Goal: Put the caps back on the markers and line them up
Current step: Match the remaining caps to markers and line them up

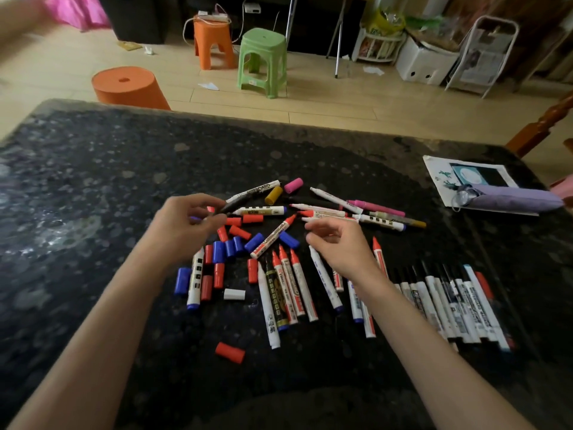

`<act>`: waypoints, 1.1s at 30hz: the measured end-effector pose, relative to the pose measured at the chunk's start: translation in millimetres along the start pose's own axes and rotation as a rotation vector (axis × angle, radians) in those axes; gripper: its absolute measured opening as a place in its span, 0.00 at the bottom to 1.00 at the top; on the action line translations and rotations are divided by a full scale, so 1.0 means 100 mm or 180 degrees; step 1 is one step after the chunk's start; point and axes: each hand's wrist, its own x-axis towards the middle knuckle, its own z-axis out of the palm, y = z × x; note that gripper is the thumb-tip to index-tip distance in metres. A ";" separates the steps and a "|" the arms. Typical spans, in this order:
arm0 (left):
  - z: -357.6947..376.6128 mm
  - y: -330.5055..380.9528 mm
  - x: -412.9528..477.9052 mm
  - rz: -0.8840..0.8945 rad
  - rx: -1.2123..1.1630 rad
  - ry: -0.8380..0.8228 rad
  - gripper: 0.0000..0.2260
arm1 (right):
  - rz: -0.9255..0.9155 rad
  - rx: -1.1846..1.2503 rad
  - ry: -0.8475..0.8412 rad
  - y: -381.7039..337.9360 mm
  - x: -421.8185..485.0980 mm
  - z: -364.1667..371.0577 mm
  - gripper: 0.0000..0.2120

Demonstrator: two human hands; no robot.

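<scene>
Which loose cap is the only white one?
The white cap lying just left of the uncapped markers; the other loose caps are red, blue, yellow or pink.

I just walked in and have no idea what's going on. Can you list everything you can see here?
table: one, dark speckled, fills the foreground
markers: many, white barrels with red, blue or black tips, mostly uncapped, heap at centre, row at right
red caps: many, loose, mostly centre left
blue caps: about six, loose among the red
white cap: one, near side of the heap
pink cap, yellow cap: one each, far side
purple pouch: one, far right, on a sheet of paper
orange stools: two, floor beyond
green stool: one, beside them
left hand: pinches a dark marker
right hand: fingers loosely curled, holding nothing, above the markers
</scene>
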 end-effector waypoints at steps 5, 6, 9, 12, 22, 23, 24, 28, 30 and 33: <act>-0.22 -0.09 0.01 -0.0184 0.0247 0.0191 0.14 | -0.0707 -0.1219 -0.0211 0.01 0.03 0.26 0.14; -0.25 -0.10 0.00 -0.0221 0.0290 0.0208 0.14 | -0.0904 -0.1345 -0.0274 -0.03 0.02 0.34 0.15; -0.29 -0.15 0.00 -0.0277 0.0435 0.0127 0.14 | -0.1274 -0.1606 -0.0436 -0.16 -0.02 0.56 0.16; -0.31 -0.17 -0.01 -0.0314 0.0498 0.0027 0.14 | -0.1383 -0.1700 -0.0385 -0.21 -0.03 0.70 0.15; -0.38 -0.17 -0.03 -0.0150 0.0309 0.0254 0.12 | -0.1561 -0.1884 -0.0595 -0.21 -0.20 0.84 0.14; -0.40 -0.17 -0.03 -0.0153 0.0274 0.0327 0.12 | -0.1561 -0.1892 -0.0547 -0.21 -0.20 0.84 0.14; -0.42 -0.18 -0.02 -0.0161 0.0229 0.0408 0.12 | -0.1568 -0.1899 -0.0498 -0.20 -0.20 0.85 0.14; -0.53 -0.24 -0.02 -0.0236 0.0144 0.0718 0.13 | -0.1528 -0.1811 -0.0318 -0.23 -0.13 0.91 0.15; -0.55 -0.25 -0.02 -0.0246 0.0159 0.0810 0.12 | -0.1492 -0.1812 -0.0219 -0.25 -0.07 0.93 0.15; -0.56 -0.27 -0.02 -0.0242 0.0159 0.0793 0.13 | -0.1305 -0.1756 0.0013 -0.24 -0.01 0.82 0.14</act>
